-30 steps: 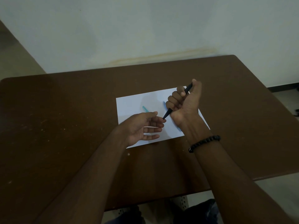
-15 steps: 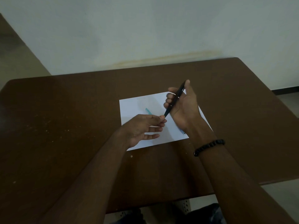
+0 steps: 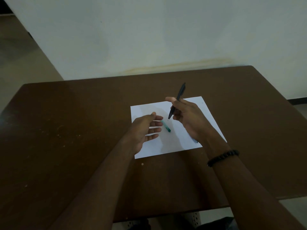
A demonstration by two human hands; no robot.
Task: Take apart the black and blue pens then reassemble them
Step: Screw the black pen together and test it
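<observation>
Black pen sits pinched in the right hand, tip slanting toward seven o'clock above the white sheet on the brown table, while the left hand hovers empty with fingers spread, a teal pen piece lying at its three o'clock.

Matt brown wood-look table, smooth white paper, black plastic pen
</observation>
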